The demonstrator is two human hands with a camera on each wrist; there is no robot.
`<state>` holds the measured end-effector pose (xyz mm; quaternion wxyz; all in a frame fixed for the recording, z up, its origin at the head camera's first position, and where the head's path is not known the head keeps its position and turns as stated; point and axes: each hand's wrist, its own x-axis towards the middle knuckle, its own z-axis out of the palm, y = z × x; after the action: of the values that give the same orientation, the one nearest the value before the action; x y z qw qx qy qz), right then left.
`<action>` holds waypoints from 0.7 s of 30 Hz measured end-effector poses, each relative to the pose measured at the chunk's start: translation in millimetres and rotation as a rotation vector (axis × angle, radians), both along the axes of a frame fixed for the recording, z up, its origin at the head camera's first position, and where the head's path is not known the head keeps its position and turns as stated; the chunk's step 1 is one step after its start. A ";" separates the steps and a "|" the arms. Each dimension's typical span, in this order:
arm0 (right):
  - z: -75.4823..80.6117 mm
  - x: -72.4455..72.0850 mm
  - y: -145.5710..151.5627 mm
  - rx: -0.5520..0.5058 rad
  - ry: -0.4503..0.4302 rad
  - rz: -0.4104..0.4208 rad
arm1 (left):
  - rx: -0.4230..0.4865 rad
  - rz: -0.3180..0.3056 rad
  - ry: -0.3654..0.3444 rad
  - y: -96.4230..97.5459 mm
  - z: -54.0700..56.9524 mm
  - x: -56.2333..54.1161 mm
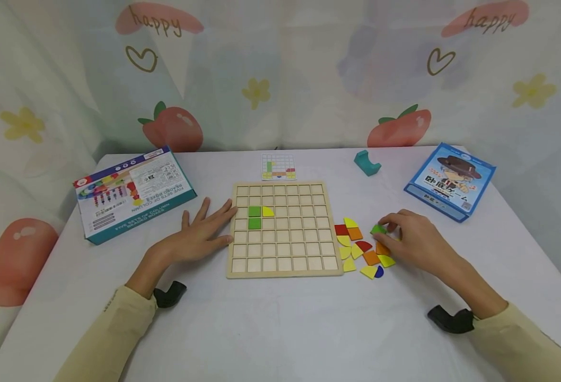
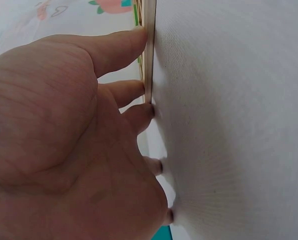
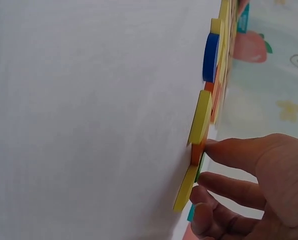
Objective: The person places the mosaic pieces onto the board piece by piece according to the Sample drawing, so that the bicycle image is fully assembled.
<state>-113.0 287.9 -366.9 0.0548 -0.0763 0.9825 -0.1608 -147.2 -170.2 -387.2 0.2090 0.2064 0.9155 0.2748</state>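
A wooden grid board (image 1: 285, 275) lies flat, with two green squares (image 1: 254, 223) and a yellow quarter-round piece (image 1: 268, 211) in its upper left cells. My left hand (image 1: 192, 239) has its fingers spread, thumb and forefinger touching the board's left edge in the left wrist view. To the right of the board, my right hand (image 1: 416, 239) pinches a green piece (image 1: 378, 229) between thumb and forefinger. Around it lie loose pieces: yellow quarter-rounds (image 1: 349, 265), orange squares (image 1: 370, 258), a red square (image 1: 341, 229) and a blue piece (image 3: 211, 57).
Behind the board lies a pattern card (image 1: 279, 167), with a teal curved block (image 1: 367, 163) to its right. A white and teal box (image 1: 134, 193) stands at the left, a blue box (image 1: 450, 181) at the right. A printed curtain (image 1: 280, 74) hangs behind the table.
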 end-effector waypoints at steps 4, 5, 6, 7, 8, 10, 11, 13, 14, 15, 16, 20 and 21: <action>2.4 0.3 4.7 0.009 -0.011 -0.005 | 0.000 -0.001 0.002 0.4 0.5 0.3; 2.7 0.3 5.8 0.011 -0.016 -0.007 | -0.001 -0.001 0.003 0.3 0.5 0.3; 2.9 0.3 6.7 0.013 -0.021 -0.008 | 0.001 -0.002 0.003 0.4 0.4 0.4; 3.0 0.0 7.9 0.013 -0.025 -0.008 | 0.001 -0.002 0.004 0.4 0.5 0.4; 3.0 -0.2 9.1 0.013 -0.028 -0.007 | 0.000 -0.003 0.003 0.4 0.5 0.4; 3.1 -0.4 10.9 0.012 -0.035 -0.007 | -0.001 -0.003 0.003 0.3 0.5 0.2; 3.0 -0.4 11.5 0.012 -0.037 -0.006 | -0.002 -0.003 0.004 0.3 0.5 0.1; 3.1 -0.7 12.9 0.011 -0.040 -0.002 | -0.003 -0.003 0.002 0.2 0.5 0.1; 3.0 -0.4 13.1 0.011 -0.040 -0.001 | -0.004 -0.003 0.002 0.1 0.4 0.0; 3.1 -0.3 13.5 0.011 -0.041 0.003 | -0.005 -0.003 0.002 0.0 0.4 0.0; 2.9 0.0 13.5 0.011 -0.041 0.005 | -0.005 -0.002 0.002 0.0 0.5 0.0; 2.5 0.6 14.2 0.010 -0.040 0.013 | -0.006 -0.003 0.001 -0.2 0.3 -0.2; 2.4 0.5 14.6 0.009 -0.041 0.014 | -0.006 -0.004 0.000 -0.3 0.4 -0.2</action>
<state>-112.5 302.5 -364.5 0.0765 -0.0794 0.9813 -0.1577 -147.3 -170.4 -386.8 0.2101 0.2074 0.9160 0.2716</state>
